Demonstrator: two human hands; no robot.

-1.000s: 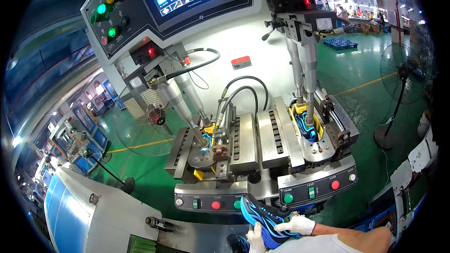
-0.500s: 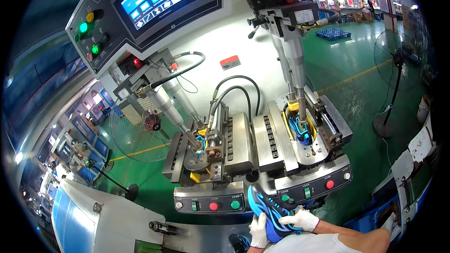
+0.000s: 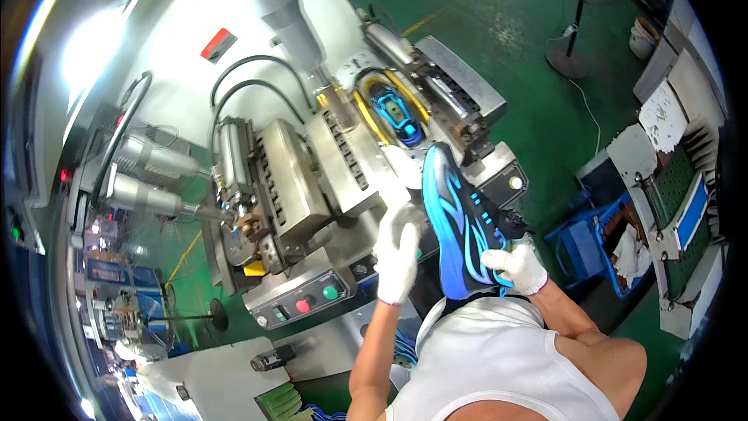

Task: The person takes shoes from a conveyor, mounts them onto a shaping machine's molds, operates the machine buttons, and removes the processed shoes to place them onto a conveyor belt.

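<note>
Has the white-gloved left hand [image 3: 396,259] open, empty and no longer on the blue-and-black sports shoe [image 3: 448,226], so holds it aloft just beside, by the white-gloved right hand [image 3: 520,267] alone, closed on its right side, with grey metal tabletop [image 3: 335,339] lower left, painted green floor [image 3: 538,109] and blue plastic crate [image 3: 578,251] right.

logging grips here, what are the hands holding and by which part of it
The right hand holds a blue and black shoe by its rear part, near the heel. The left hand is open and holds nothing.
</note>
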